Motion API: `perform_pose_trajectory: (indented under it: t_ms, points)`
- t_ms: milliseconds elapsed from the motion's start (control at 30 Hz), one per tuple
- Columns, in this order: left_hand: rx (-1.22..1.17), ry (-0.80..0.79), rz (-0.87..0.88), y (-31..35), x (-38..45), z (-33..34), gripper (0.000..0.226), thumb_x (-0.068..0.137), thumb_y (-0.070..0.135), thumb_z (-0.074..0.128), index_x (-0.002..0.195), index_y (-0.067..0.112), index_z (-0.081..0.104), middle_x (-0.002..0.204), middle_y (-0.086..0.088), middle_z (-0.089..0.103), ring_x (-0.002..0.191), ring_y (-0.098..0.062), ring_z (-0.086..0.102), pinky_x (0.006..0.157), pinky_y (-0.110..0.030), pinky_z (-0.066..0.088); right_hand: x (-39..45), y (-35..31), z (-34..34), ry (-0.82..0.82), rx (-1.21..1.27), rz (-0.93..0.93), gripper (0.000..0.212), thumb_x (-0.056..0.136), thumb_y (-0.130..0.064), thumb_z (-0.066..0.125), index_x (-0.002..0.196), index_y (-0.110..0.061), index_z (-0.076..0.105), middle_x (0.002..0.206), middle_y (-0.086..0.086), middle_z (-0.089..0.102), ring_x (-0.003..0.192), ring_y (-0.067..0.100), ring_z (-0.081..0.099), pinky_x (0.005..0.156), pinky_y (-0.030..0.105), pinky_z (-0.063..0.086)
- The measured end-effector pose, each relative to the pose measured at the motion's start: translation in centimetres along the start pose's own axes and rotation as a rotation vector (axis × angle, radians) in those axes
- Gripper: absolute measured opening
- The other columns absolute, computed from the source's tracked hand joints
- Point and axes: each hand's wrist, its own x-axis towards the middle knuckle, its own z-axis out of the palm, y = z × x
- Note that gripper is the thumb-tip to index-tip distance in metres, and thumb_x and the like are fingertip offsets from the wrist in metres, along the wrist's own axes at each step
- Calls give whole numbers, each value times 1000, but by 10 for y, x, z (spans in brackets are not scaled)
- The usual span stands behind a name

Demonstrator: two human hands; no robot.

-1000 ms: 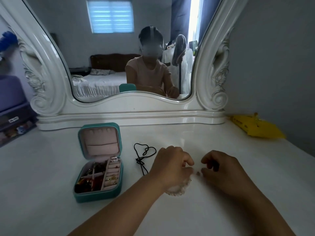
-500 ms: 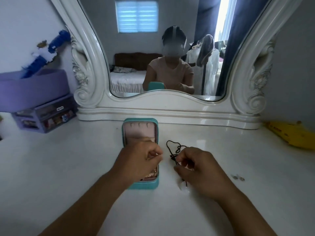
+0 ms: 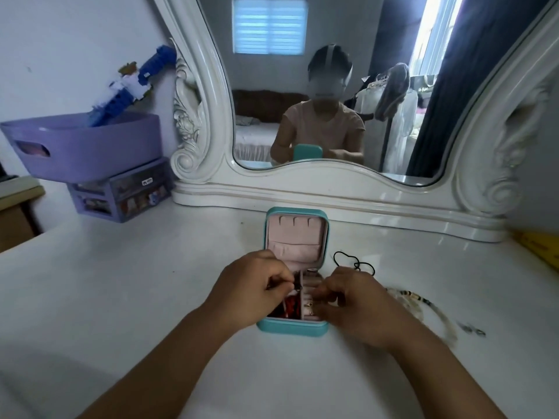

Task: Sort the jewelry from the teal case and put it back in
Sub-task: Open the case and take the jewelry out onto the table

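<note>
1. Teal case: open on the table, under both our hands.
2. Left hand: fingers pinched together on a small dark piece we cannot identify; lower it into one compartment without snagging neighbours.
3. Right hand: fingers curled over the ring rolls; contents, cannot tell.
4. Change: right hand has left the black cord, now just beyond it; beaded strand to its right.

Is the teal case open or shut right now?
Open. The teal case has its lid raised, showing the pink lining, and jewelry shows in the tray between the left hand and right hand.
</note>
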Motion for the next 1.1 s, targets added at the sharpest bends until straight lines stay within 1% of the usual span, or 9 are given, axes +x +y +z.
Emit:
perform_pose_trajectory:
  t_ms: [100,233,400,533,633,767,867,967,1100]
  points:
    - [-24,18,26,1,-1,2,7,79,27,68,84,26,71,82,15,57,76,-5,57,67,-21,48,2,-5,-4,-12,-72,58,11,75,-24,66,81,-15,68,82,0,57,76,15,55,71,31,45]
    - [-61,12,76,2,-3,6,9,78,26,69,86,27,72,77,18,52,75,-4,56,67,-19,47,2,-9,-5,-19,-99,102,6,75,-24,65,77,-18,65,74,-8,50,73,13,51,69,29,43]
    - [-46,-8,108,2,-2,11,6,78,26,68,83,26,71,77,14,52,75,-5,54,67,-25,47,4,-9,-3,-17,-60,113,13,77,-15,61,82,-7,69,82,11,66,77,21,60,71,35,47]
    - [-13,-3,110,3,-2,14,8,79,27,67,85,26,72,81,11,57,77,-5,54,68,-23,47,4,-8,-5,-73,-34,124,11,76,-19,64,80,-9,69,76,5,63,69,15,57,68,32,46]
    - [-12,0,114,4,-3,16,8,79,27,67,85,26,72,82,11,59,76,-4,54,67,-23,47,6,-5,-3,-100,-6,157,8,75,-19,65,67,-19,62,61,-6,52,56,3,45,56,21,37]
    - [-19,-5,106,5,-3,17,10,79,28,66,87,26,72,83,10,60,78,-5,55,68,-24,48,9,2,3,-50,105,213,11,74,-16,65,70,-5,63,60,0,55,56,9,45,57,26,38]
    - [-10,-8,115,5,-3,17,12,80,27,65,90,26,72,85,11,60,80,-5,56,70,-23,47,7,7,8,-2,216,225,15,78,-12,63,64,-8,60,61,5,56,57,9,45,59,28,38]
    - [-14,-3,116,7,-1,16,18,81,26,63,98,27,71,88,11,59,83,-6,55,73,-22,48,2,3,6,49,473,232,22,83,-6,61,63,-16,60,61,-4,57,55,3,47,59,20,40]
    - [-116,-39,111,16,4,16,19,79,27,65,98,26,69,89,11,56,82,-4,54,75,-25,49,1,-3,-5,163,692,230,12,88,-5,56,78,-4,63,65,-2,59,51,-4,48,52,7,39]
